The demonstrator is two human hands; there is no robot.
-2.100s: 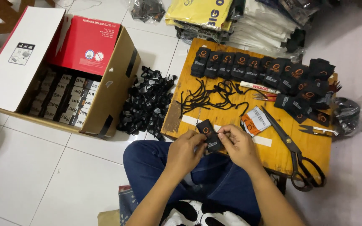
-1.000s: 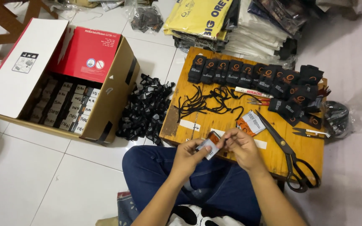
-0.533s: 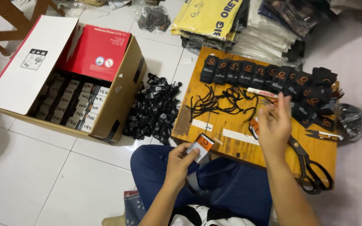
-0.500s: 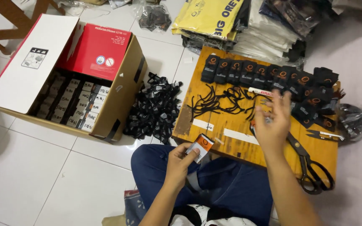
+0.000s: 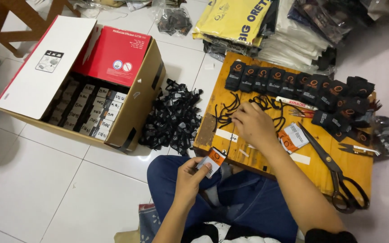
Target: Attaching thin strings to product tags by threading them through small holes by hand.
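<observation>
Left hand (image 5: 190, 173) over lap, just off near edge of wooden tabletop (image 5: 257, 155); fingers clenched on small orange-and-white tag (image 5: 212, 162), held clear of tabletop. Right hand (image 5: 253, 123) flat-ish on tabletop, fingers pinching black cords (image 5: 226, 114) at tangle near tabletop's left part. Row of black folded pieces (image 5: 293, 83) along tabletop's far edge. Large scissors (image 5: 334, 173) on tabletop's right part. Heap of black tags (image 5: 172, 119) on floor just left of tabletop; open cardboard box (image 5: 91, 90) beyond heap.
</observation>
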